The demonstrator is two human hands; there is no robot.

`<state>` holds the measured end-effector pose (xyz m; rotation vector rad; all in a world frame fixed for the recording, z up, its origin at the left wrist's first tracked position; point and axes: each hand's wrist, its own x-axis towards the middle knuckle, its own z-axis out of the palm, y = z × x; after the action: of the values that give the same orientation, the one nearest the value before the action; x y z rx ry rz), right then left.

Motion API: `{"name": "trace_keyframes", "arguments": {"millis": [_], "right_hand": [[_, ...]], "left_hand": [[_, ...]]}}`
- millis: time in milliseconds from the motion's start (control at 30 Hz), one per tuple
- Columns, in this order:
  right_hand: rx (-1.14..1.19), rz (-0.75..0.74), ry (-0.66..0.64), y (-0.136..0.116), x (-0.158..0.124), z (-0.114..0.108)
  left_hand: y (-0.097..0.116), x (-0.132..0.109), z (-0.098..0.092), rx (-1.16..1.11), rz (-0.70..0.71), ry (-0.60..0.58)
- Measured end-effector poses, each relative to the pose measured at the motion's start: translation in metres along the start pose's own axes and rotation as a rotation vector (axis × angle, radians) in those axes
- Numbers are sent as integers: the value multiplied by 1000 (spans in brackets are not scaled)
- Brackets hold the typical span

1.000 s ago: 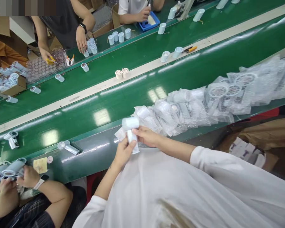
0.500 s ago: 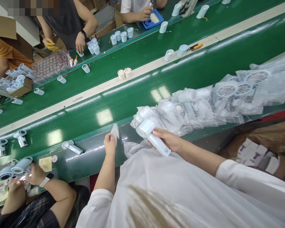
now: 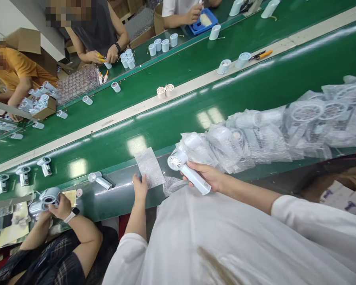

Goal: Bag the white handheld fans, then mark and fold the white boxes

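No wording can be read anywhere in view. At about four o'clock, white cardboard cartons [image 3: 338, 196] carry purple printed marks, too small and blurred to make out. At about three o'clock, printed cards inside clear plastic bubble-wrap bags [image 3: 308, 126] show dark markings, equally illegible.

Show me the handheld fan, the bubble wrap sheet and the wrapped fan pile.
handheld fan [image 3: 197, 180], head view, on the handle
bubble wrap sheet [image 3: 148, 167], head view, on its middle
wrapped fan pile [image 3: 255, 142], head view, on the wrapping

Bubble-wrap pile [image 3: 255, 138] just beyond the right hand [image 3: 203, 176]
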<state>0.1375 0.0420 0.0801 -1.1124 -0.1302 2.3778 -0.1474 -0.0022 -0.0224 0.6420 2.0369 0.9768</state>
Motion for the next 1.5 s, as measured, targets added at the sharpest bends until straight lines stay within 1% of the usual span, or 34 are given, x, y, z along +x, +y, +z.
{"name": "trace_keyframes", "arguments": {"millis": [33, 67, 100, 133, 167, 200, 233, 300, 400, 433, 500, 567, 633, 667, 700, 733, 800, 833, 867, 933, 967, 1067, 1100, 1167, 1233, 1267, 1300, 1333, 1400, 1433, 1467, 1500], "right_hand": [[-16, -13, 12, 0, -2, -1], [-33, -20, 18, 1, -3, -3], [-51, -19, 19, 1, -4, -4], [-68, -12, 15, 2, -4, -5], [-87, -2, 8, 3, -2, -6], [-110, 11, -3, 4, 0, -7], [-140, 27, -19, 5, 2, -7], [-212, 67, -64, 7, 9, -5], [-331, 180, -145, 9, 16, 3], [-358, 221, -159, 9, 18, 6], [-392, 281, -168, 8, 20, 15], [-411, 297, -207, 7, 21, 22], [-433, 280, -278, 6, 22, 25], [-445, 260, -298, 6, 21, 25], [-457, 236, -293, 6, 21, 24], [-471, 210, -259, 6, 20, 22], [-491, 160, -142, 7, 18, 18], [-497, 144, -88, 8, 17, 16], [-500, 132, -48, 8, 15, 14], [-494, 121, -16, 10, 12, 12], [-480, 111, -7, 10, 10, 13], [-419, 43, 38, 12, 5, 15], [-414, 23, 53, 12, 3, 16], [-445, 21, 63, 12, 2, 17], [-499, 51, 36, 10, 3, 18], [-521, 63, 14, 8, 3, 17], [-537, 62, -4, 7, 4, 17], [-547, 44, -13, 6, 4, 16], [-559, -38, 26, 6, 4, 14], [-565, -98, 72, 6, 3, 13], [-564, -158, 125, 8, 2, 13], [-554, -200, 172, 9, 1, 12]], "left_hand": [[-8, -5, -6, 82, 113, -19], [-16, -10, -11, 187, 246, -70], [-24, -14, -15, 305, 373, -147], [-30, -17, -18, 417, 471, -232], [-35, -18, -18, 502, 523, -305], [-38, -18, -17, 545, 526, -351], [-39, -16, -14, 561, 509, -368], [-34, -14, -7, 541, 471, -348], [-10, -19, 2, 475, 442, -314], [0, -24, 3, 416, 432, -331], [21, -38, 3, 238, 409, -419], [38, -52, 2, 58, 371, -516], [48, -63, 1, -27, 319, -561], [50, -66, 2, -62, 281, -549], [51, -69, 3, -120, 233, -511], [51, -71, 4, -201, 179, -458], [52, -74, 9, -397, 93, -337], [53, -76, 11, -479, 80, -295], [54, -78, 12, -531, 97, -277], [55, -84, 13, -530, 199, -284], [55, -87, 12, -473, 267, -291], [52, -93, 7, -185, 477, -326], [51, -94, 6, -99, 526, -338], [51, -94, 9, 0, 555, -343], [54, -94, 15, 58, 562, -300], [57, -94, 19, 99, 609, -274], [60, -95, 21, 147, 696, -258], [63, -96, 23, 198, 818, -268], [66, -100, 24, 293, 1077, -363], [67, -103, 23, 325, 1172, -428], [67, -104, 21, 342, 1223, -476], [67, -106, 20, 346, 1232, -493]]}}
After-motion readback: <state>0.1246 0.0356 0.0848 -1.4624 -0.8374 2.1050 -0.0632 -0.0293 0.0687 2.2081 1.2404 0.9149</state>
